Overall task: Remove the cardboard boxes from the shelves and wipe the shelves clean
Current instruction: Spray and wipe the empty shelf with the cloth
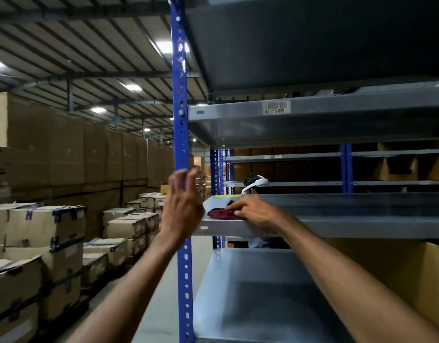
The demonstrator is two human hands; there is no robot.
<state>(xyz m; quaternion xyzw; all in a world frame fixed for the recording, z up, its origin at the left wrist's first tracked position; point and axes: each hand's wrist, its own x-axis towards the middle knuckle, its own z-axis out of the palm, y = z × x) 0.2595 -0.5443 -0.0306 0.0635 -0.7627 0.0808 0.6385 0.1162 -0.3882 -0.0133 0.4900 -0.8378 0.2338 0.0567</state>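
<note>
A grey metal shelf (337,224) runs across the middle right, carried by a blue perforated upright (181,134). On the shelf's left end lies a dark red cloth (222,214). My right hand (253,210) presses on the cloth with bent fingers, gripping its right part. My left hand (182,209) is raised in front of the blue upright at shelf height, fingers straight and together, holding nothing; whether it touches the post I cannot tell. A large cardboard box (411,276) stands on the lower shelf at the right.
Stacks of taped cardboard boxes (47,243) fill the floor on the left, with tall cartons (72,149) behind. A lower bare shelf (258,293) lies under my arms. More grey shelves (312,112) sit above. A person with a white headset (255,185) is behind the rack.
</note>
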